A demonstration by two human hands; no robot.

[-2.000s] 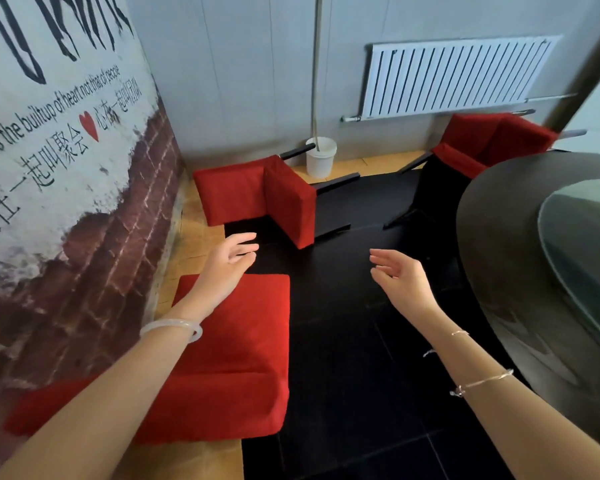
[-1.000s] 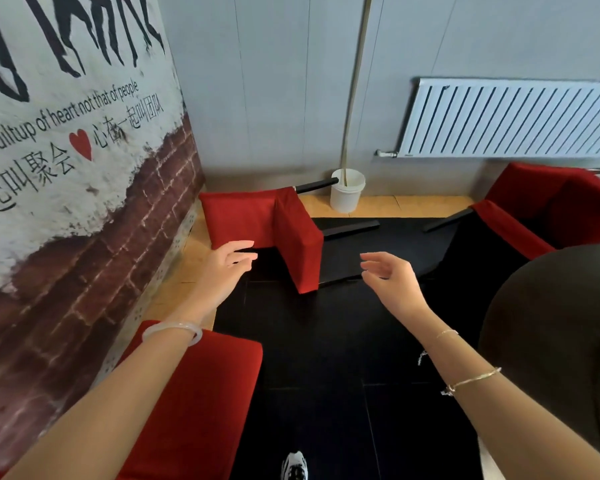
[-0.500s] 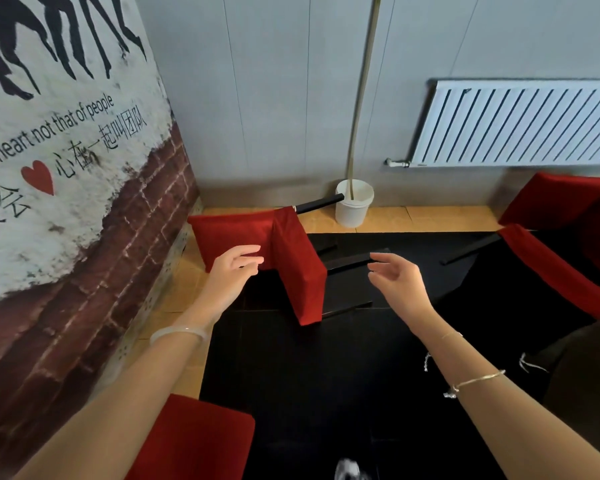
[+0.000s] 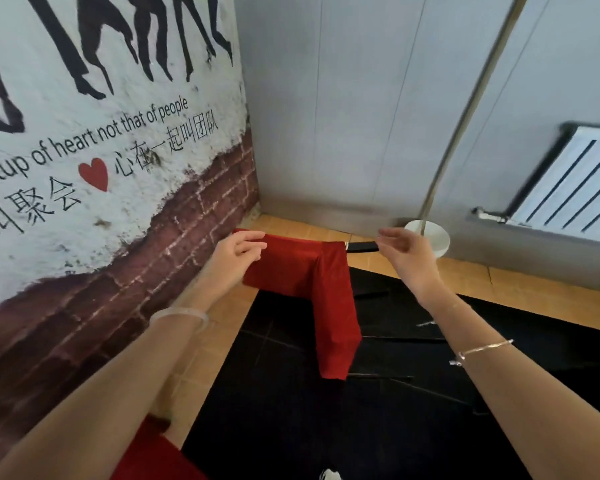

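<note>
A red upholstered chair (image 4: 305,271) lies tipped on its side on the floor in the corner, its black legs (image 4: 361,246) pointing right. My left hand (image 4: 238,252) reaches over the chair's red back at its far left edge, fingers slightly bent, touching or just above the fabric. My right hand (image 4: 404,252) hovers beside the upper black leg with fingers relaxed and holds nothing. Both forearms stretch forward from the bottom of the view.
A painted mural wall (image 4: 101,150) runs along the left. The grey wall behind carries a white radiator (image 4: 568,188). A white bucket (image 4: 430,237) with a pole stands just behind my right hand. Another red cushion (image 4: 153,459) shows at the bottom left. A black floor area (image 4: 395,410) spreads below.
The view has moved closer to the tipped chair and turned left. Both hands have reached forward to the chair, the left over its red back and the right near a black leg.
</note>
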